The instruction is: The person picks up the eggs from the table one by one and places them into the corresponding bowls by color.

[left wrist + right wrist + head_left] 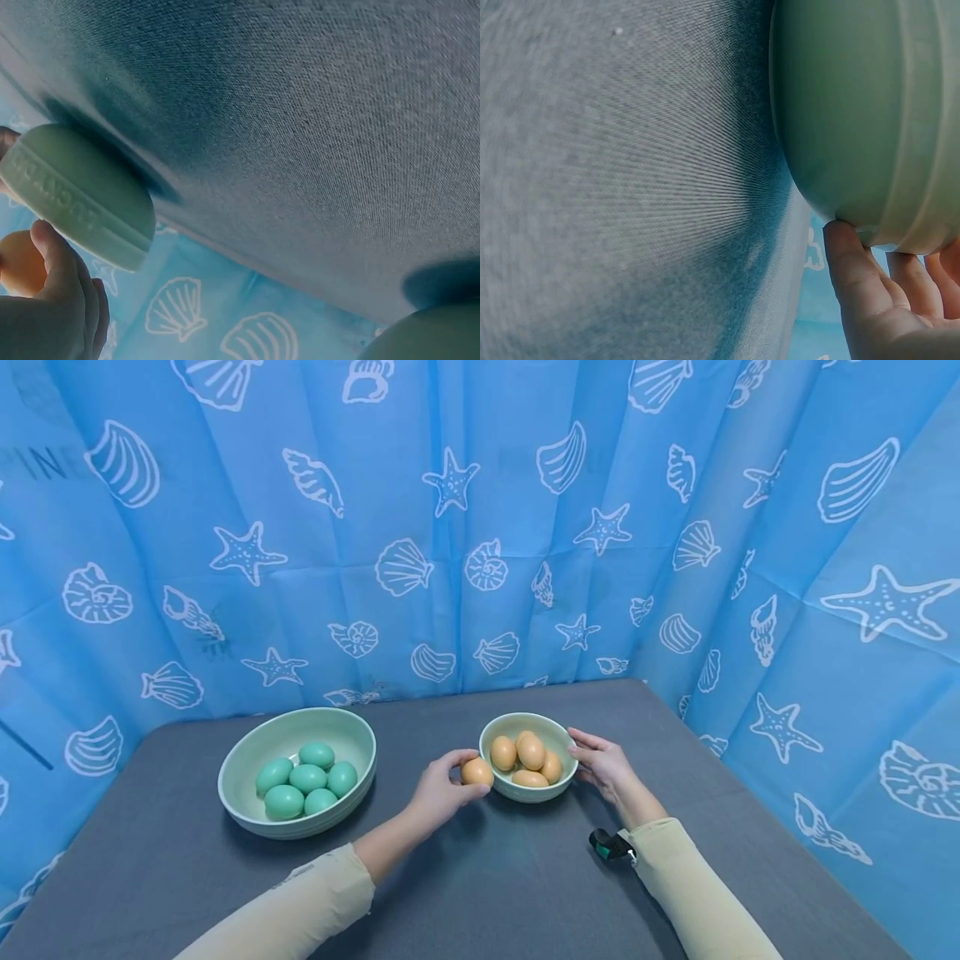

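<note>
My left hand (pixel 442 789) pinches a brown egg (pixel 477 772) between thumb and fingers, right at the left rim of a small pale green bowl (pixel 525 794). Inside that bowl lie several brown eggs (pixel 531 752). From the other side my right hand (pixel 606 768) holds the bowl by its right edge, one fingertip over the rim. In the right wrist view its fingers (pixel 855 274) lie against the outer wall of the bowl (pixel 847 112). The left wrist view shows the held egg (pixel 22 262) close beneath the bowl's lettered side (pixel 82 195).
A larger green bowl (pixel 247 820) with several green eggs (pixel 307 777) stands on the left of the grey cloth-covered table (pixel 510 885). A blue shell-patterned curtain (pixel 450 577) hangs behind and to the right. A black strap (pixel 609 845) hangs by the right sleeve.
</note>
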{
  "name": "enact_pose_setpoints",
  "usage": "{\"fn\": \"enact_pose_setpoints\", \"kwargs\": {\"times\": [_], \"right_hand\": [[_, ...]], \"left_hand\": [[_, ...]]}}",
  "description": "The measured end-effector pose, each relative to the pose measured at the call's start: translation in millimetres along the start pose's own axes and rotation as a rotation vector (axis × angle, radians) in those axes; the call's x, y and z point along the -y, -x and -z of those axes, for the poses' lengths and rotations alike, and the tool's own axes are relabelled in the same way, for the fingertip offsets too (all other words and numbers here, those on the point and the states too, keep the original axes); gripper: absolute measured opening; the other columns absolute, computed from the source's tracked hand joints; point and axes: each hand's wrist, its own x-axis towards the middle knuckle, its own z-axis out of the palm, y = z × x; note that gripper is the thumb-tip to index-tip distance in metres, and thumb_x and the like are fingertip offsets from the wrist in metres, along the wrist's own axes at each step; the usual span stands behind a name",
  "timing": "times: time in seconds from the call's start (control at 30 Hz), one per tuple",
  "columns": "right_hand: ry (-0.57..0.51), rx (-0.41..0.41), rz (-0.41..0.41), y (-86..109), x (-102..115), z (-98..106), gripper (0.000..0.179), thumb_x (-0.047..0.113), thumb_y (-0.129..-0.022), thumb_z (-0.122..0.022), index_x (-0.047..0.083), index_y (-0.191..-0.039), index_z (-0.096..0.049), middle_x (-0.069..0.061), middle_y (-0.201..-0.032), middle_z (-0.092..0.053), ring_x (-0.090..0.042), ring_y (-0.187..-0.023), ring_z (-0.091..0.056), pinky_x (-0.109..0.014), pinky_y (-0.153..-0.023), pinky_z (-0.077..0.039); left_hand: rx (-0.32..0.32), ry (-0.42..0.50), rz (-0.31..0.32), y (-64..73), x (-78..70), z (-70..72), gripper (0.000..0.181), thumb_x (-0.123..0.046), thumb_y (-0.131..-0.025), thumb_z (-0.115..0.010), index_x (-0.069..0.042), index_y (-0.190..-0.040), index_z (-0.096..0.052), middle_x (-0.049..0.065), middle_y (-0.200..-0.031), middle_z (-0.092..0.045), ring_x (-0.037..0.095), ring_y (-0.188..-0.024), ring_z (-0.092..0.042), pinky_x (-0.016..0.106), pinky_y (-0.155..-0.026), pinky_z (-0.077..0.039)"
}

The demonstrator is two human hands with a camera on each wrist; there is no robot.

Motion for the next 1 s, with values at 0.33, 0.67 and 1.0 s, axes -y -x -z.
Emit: {"fn": "enact_pose_setpoints", "kwargs": {"times": [0.33,0.67,1.0], "right_hand": [[0.001,0.001,-0.005,0.5,0.9,1.0,0.054,0.009,-0.104,-0.055,0.003,-0.154,-0.037,-0.023,-0.156,-0.036,-0.032,-0.137,-0.046,-0.026,-0.083,-0.056],[-0.005,0.013,0.006,0.8,-0.9,0.8,0.054,0.007,-0.104,-0.054,0.002,-0.154,-0.036,-0.023,-0.157,-0.034,-0.034,-0.139,-0.044,-0.026,-0.085,-0.057],[-0.002,0.023,0.015,1.2,-0.2,0.6,0.054,0.008,-0.104,-0.053,0.002,-0.155,-0.035,-0.024,-0.157,-0.033,-0.036,-0.141,-0.041,-0.026,-0.084,-0.057]], "left_hand": [[-0.007,0.042,0.017,-3.9,-4.3,-5.1,0.054,-0.003,-0.089,-0.075,0.004,-0.138,-0.055,0.021,-0.134,-0.057,0.011,-0.075,-0.058,0.027,-0.068,-0.055],[-0.054,0.05,0.011,-21.7,-7.0,-16.6,0.055,-0.003,-0.086,-0.078,0.003,-0.137,-0.057,0.021,-0.136,-0.058,0.016,-0.083,-0.064,0.028,-0.065,-0.058],[-0.052,-0.097,-0.007,-40.8,-17.0,-31.0,0.051,-0.005,-0.082,-0.081,-0.002,-0.13,-0.065,0.018,-0.136,-0.062,0.031,-0.116,-0.061,0.044,-0.085,-0.059]]}}
